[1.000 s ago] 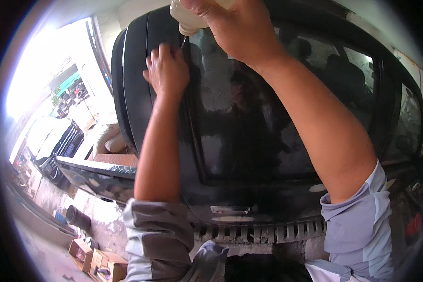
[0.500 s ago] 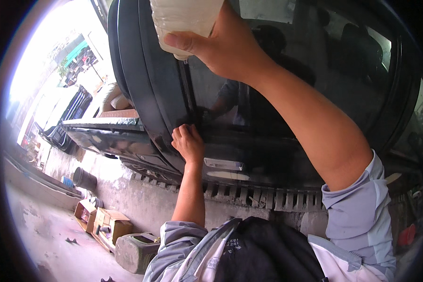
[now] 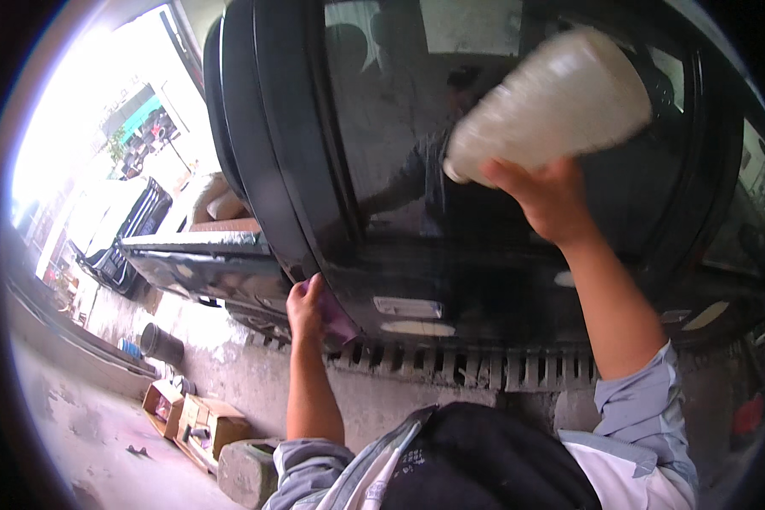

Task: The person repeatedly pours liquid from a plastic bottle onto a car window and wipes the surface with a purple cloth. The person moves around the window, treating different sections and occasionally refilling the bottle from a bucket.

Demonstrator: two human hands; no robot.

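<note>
In my right hand [image 3: 549, 202] is a large translucent whitish plastic bottle [image 3: 561, 102], gripped near its narrow end and tilted with that end down to the left. It hangs in front of the dark window of a black vehicle door [image 3: 501, 289]. My left hand [image 3: 304, 310] pinches a thin purple sheet [image 3: 338, 321] against the vehicle's body at the lower rear edge of the door. Whether the sheet is cloth or paper I cannot tell. A door handle [image 3: 408, 308] with a pale patch [image 3: 416, 327] below it lies to the right of the sheet.
The vehicle's cargo bed side [image 3: 204, 272] runs off to the left. On the floor at lower left are a black bucket [image 3: 161, 343], an open cardboard box [image 3: 214, 418] and a worn squarish container [image 3: 248, 472]. A slotted ledge [image 3: 484, 365] lies under the door.
The bottle has swung right and down from the top of the window, its narrow end turning left. My left hand has moved down and left, and the purple sheet now shows.
</note>
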